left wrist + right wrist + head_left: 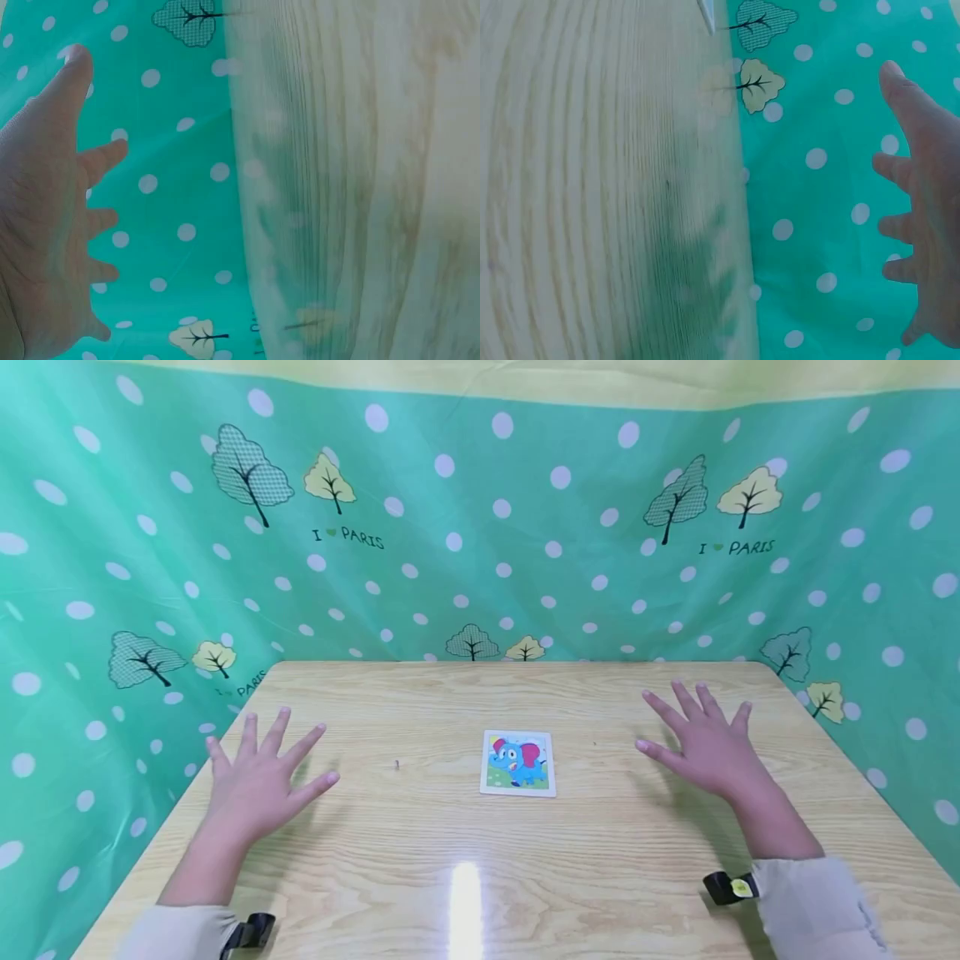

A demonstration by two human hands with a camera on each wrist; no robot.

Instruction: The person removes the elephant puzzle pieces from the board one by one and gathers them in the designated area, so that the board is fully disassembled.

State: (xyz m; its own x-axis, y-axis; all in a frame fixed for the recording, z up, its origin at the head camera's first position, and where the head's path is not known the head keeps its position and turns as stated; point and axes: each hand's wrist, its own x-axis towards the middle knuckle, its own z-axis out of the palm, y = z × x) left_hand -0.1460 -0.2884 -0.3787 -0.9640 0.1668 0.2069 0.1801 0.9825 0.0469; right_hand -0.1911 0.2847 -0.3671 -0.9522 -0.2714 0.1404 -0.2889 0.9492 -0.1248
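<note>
A square picture puzzle (517, 764) with a blue elephant, pink ears and a white border lies flat near the middle of the wooden table. To its left, my left hand (258, 781) hovers palm down with the fingers spread and holds nothing. My right hand (705, 743) is spread the same way on the other side, apart from the puzzle. The left wrist view has the left hand (45, 202) with straight fingers, and the right wrist view has the right hand (930, 202) likewise. A white corner of the puzzle (707, 13) shows at the top of the right wrist view.
The light wood table (375, 860) reflects a bright strip of light near its front. A tiny dark speck (397, 764) lies left of the puzzle. Green dotted cloth (480, 527) with printed trees hangs behind and along both sides. Each wrist wears a black strap (729, 888).
</note>
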